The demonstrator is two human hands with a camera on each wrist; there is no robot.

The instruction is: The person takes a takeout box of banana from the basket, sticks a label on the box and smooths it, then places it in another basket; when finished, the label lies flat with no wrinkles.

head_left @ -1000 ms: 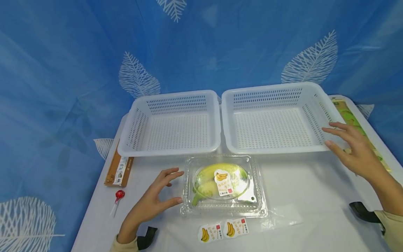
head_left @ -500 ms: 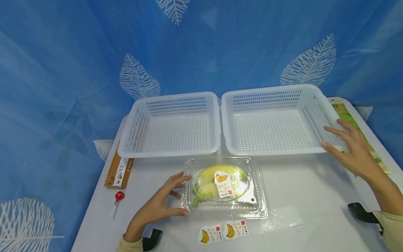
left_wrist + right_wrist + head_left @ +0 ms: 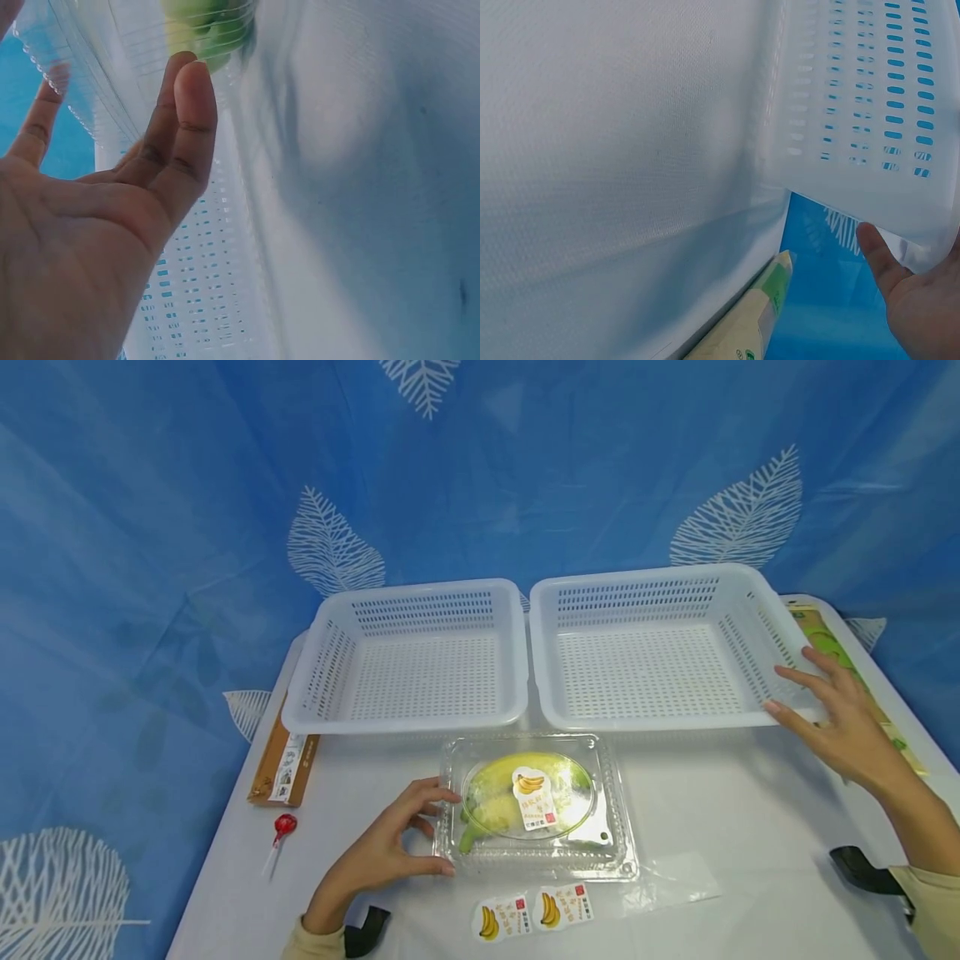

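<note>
— Moved rightward since the earlier frame: left hand (image 3: 375, 847), from beside the clear container (image 3: 617, 810) to its left edge. Slightly shifted as well: right hand (image 3: 847, 727), at the near right corner of the right basket (image 3: 652, 721).

— And the fingers on the left?

— Slightly bent, well apart from the thumb; one fingertip over the container's left side, thumb tip by its near left corner. In the left wrist view, two fingertips seen against the clear plastic; firmness of contact impossible to tell.

— On the right?

— Spread, thumb and fingers apart about the basket's corner; in the right wrist view, one tip at the rim, the rest mostly out of sight.

— Container's place?

— Flat on the white counter (image 3: 697, 802), between the hands, just before both baskets. Inside, yellow-green fruit (image 3: 495, 772); on top, a slanted banana label (image 3: 534, 797).

— Farther out?

— Near side: two banana stickers (image 3: 501, 917), with clear film (image 3: 678, 881) to their right. Far side: left basket (image 3: 408, 725) beside its white, slotted twin. Left: red lollipop (image 3: 285, 823) and brown box (image 3: 285, 768). Right: green packet (image 3: 832, 639), partly hidden. Behind: blue backdrop (image 3: 480, 468) with white leaves.
</note>
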